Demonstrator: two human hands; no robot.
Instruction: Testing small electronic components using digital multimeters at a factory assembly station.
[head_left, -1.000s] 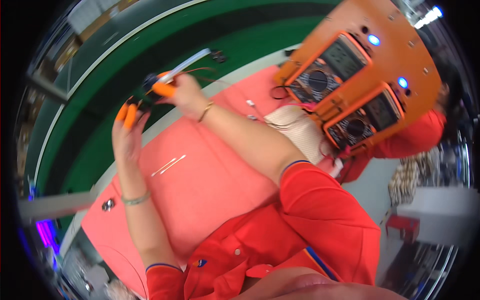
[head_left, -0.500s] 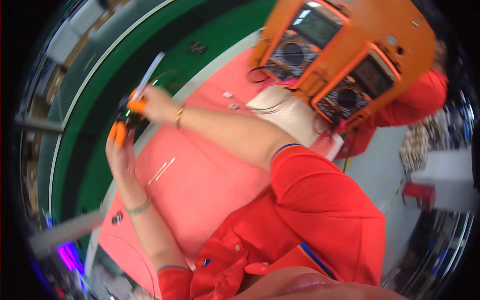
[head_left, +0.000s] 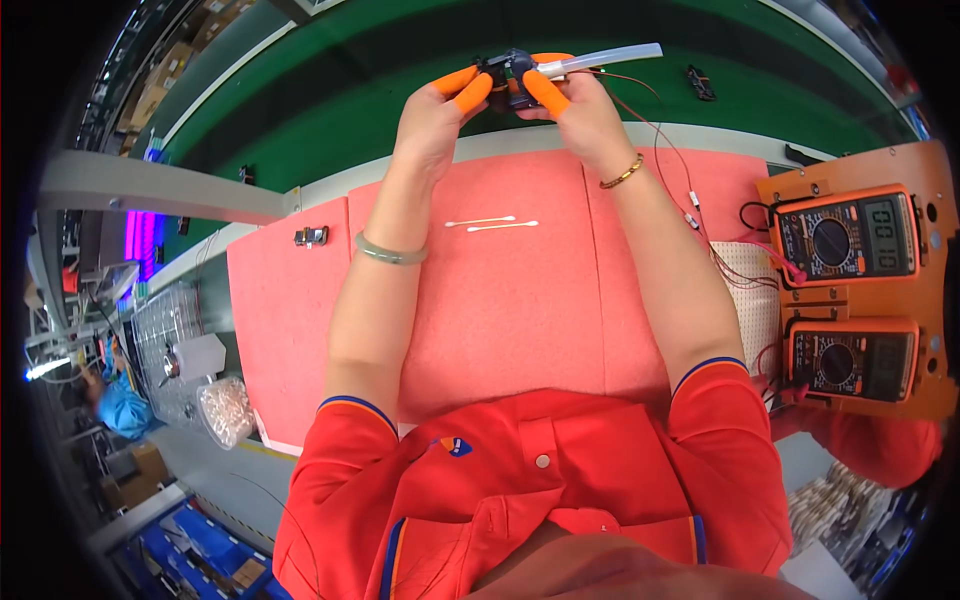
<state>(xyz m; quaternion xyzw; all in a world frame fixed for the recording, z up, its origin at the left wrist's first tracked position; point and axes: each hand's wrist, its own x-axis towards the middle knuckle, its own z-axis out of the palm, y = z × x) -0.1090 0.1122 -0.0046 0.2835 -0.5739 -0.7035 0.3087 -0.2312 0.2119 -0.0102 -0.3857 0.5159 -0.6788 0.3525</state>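
Note:
A small black device point(head_left: 515, 78) is held up over the green surface beyond the mat, with orange covers on the fingers around it. My left hand point(head_left: 428, 128) pinches its left side. On its right side, my right hand point(head_left: 592, 122) grips it, and a translucent tube-like tool point(head_left: 622, 54) with a pale tip sticks out rightward from those fingers. Thin dark red wires point(head_left: 660, 118) trail from near my right hand toward small white connectors point(head_left: 693, 200). Two cotton swabs point(head_left: 502, 227) lie on the pink mat point(head_left: 500, 320) between my forearms. Fingers partly hide the device.
Two orange multimeters point(head_left: 845, 240) sit in an orange holder at the right, beside a white perforated pad point(head_left: 752, 300). Similar black parts lie on the green belt point(head_left: 702, 84) and the mat's left point(head_left: 311, 236). A grey post point(head_left: 220, 190) and a clear tub point(head_left: 226, 412) stand left.
The view has turned and sharpened, so my hands now appear at the top middle instead of the left. They still hold the black device, and the tube-like tool remains in my right hand.

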